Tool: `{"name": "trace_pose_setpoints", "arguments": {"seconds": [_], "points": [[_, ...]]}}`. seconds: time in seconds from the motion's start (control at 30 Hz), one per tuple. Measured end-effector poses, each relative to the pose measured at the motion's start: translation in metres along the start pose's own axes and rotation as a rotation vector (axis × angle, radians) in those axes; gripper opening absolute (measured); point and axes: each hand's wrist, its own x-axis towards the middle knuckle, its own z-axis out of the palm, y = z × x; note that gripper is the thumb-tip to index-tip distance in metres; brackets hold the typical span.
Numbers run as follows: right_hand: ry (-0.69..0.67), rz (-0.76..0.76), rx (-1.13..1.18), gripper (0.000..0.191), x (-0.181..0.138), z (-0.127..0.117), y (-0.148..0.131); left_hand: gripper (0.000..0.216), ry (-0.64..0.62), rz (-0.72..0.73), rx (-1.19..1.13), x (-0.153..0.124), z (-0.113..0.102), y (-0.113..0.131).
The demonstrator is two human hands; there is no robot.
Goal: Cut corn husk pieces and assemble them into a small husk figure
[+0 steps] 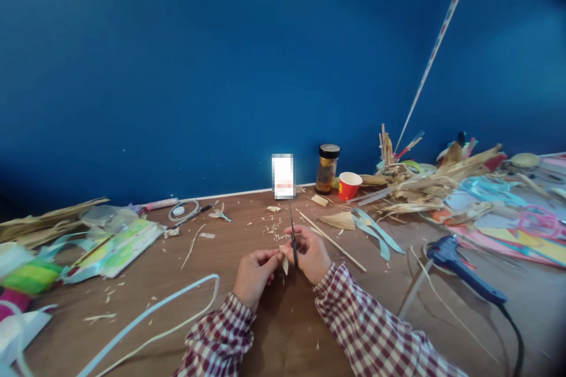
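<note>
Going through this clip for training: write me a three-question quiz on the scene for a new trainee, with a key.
1. Which hand holds the dark slender tool?
2. True or false: in the picture, the red cup stands to the right of the lidded jar.
3. The left hand pinches: (a) a blue ribbon, (b) a pale dry piece, (c) a glue gun.

Key: 1. The right hand. 2. True. 3. b.
</note>
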Motion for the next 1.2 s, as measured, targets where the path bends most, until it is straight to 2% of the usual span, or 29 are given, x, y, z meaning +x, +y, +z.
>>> {"name": "trace_pose_setpoints", "arguments": {"seconds": [0.23, 0.5, 0.63, 0.77, 1.03, 1.2], "points": [[0.037, -0.045, -0.051, 0.034, -0.003, 0.003, -0.005, 0.033, 0.037, 0.020, 0.020, 0.000, 0.002, -0.001], [0.044, -0.033, -0.030, 0.037, -0.003, 0.005, -0.003, 0.032, 0.043, 0.046, 0.009, 0.000, 0.002, -0.002], [0.014, 0.023, 0.047, 0.041, -0.003, 0.005, -0.006, 0.032, 0.033, 0.060, 0.005, 0.000, 0.001, 0.000], [-0.066, 0.037, 0.041, 0.036, -0.004, 0.004, -0.007, 0.029, 0.056, 0.062, -0.043, 0.000, -0.005, 0.007], [-0.342, 0.005, -0.213, 0.030, -0.010, 0.001, 0.000, 0.027, 0.166, 0.101, -0.241, 0.003, -0.018, 0.019], [-0.417, 0.001, -0.192, 0.032, -0.011, -0.001, -0.004, 0.029, 0.170, 0.087, -0.262, 0.002, -0.016, 0.020]]}}
